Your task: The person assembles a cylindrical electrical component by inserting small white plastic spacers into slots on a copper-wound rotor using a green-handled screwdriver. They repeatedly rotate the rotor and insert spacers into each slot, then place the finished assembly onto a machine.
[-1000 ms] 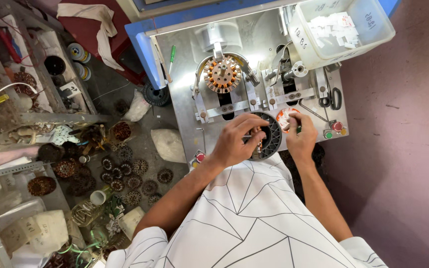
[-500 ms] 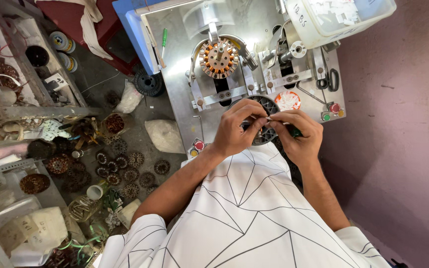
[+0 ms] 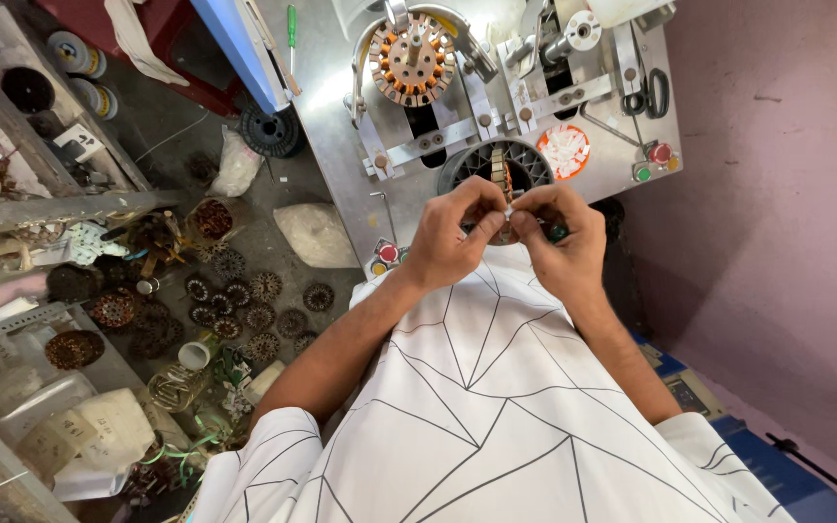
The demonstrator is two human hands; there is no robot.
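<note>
Left hand (image 3: 452,237) and right hand (image 3: 559,232) pinch one small pale piece (image 3: 509,210), fingertips closed. Black slotted stator (image 3: 496,165) at 12 o'clock; red button (image 3: 388,253) at 9, beside the metal bench's (image 3: 331,145) near edge.

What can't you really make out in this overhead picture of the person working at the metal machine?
- Small pale piece, head view: pinched between the left hand and right hand; fingertips cover it, too small to identify.
- Black slotted ring: its near part hidden behind the hands.
- Machine: top cut off by the frame edge.
</note>
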